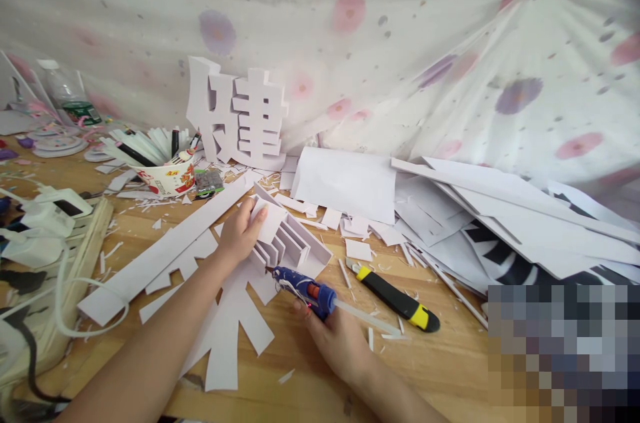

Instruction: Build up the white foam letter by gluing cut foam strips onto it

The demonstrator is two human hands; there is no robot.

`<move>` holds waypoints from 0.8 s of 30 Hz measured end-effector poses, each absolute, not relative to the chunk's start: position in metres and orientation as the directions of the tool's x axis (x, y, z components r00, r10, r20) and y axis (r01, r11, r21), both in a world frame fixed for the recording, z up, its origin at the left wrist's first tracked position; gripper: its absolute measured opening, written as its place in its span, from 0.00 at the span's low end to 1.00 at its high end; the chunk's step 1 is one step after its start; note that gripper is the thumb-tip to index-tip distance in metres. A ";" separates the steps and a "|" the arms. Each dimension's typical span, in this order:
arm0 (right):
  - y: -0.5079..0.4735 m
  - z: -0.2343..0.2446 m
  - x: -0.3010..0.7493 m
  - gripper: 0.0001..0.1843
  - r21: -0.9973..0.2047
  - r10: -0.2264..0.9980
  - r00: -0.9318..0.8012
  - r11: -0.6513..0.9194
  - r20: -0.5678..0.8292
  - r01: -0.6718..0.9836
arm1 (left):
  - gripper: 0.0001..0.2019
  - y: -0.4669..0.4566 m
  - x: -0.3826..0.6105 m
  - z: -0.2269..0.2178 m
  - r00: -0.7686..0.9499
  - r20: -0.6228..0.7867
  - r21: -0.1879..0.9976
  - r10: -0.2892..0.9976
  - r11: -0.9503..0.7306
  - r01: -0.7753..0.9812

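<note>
My left hand (239, 231) grips a small white board piece (267, 220) at the top of a white foam-board structure (305, 246) with several upright strips. My right hand (335, 336) is wrapped round a blue hot glue gun (306, 288), a clear glue stick (367, 316) jutting from its back. The gun's nozzle points left, close to the lower edge of the structure; whether it touches cannot be told. A flat cut-out white board (223, 350) lies under and in front of the structure. Just right of the gun rests a black and yellow utility knife (397, 300).
A white board character (250, 116) stands at the back against a flowered curtain (350, 43). Left are a paper tub (165, 176) with pens and strips, and a power strip (83, 270) with plugs and cords. White sheets (520, 216) are piled right; scraps litter the wooden table (280, 383).
</note>
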State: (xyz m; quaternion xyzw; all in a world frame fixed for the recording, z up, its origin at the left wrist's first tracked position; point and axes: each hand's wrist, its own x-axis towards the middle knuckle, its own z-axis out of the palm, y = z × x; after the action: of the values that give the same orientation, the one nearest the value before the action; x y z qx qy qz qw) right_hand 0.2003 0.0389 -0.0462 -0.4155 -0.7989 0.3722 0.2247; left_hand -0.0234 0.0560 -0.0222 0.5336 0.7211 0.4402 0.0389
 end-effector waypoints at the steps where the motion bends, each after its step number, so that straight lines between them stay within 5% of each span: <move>1: 0.039 -0.046 0.200 0.19 -0.785 0.830 -0.555 0.377 0.052 0.491 | 0.14 0.056 -0.023 -0.022 -0.428 0.414 0.677 0.803 0.043 0.735; 17: 0.051 -0.047 0.209 0.13 -0.856 0.809 -0.565 0.400 0.162 0.328 | 0.15 0.053 -0.024 -0.023 -0.410 0.403 0.707 0.818 0.007 0.708; 24: 0.066 -0.036 0.216 0.17 -0.934 0.870 -0.461 0.296 0.176 0.202 | 0.14 0.041 -0.017 -0.010 -0.489 0.393 0.848 0.779 -0.100 0.521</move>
State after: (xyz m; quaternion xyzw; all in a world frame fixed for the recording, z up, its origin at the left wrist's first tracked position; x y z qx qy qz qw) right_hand 0.2157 0.0660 -0.0360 -0.3725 -0.7191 0.4619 0.3616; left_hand -0.0172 0.0405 -0.0104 0.4917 0.6607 0.5552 0.1161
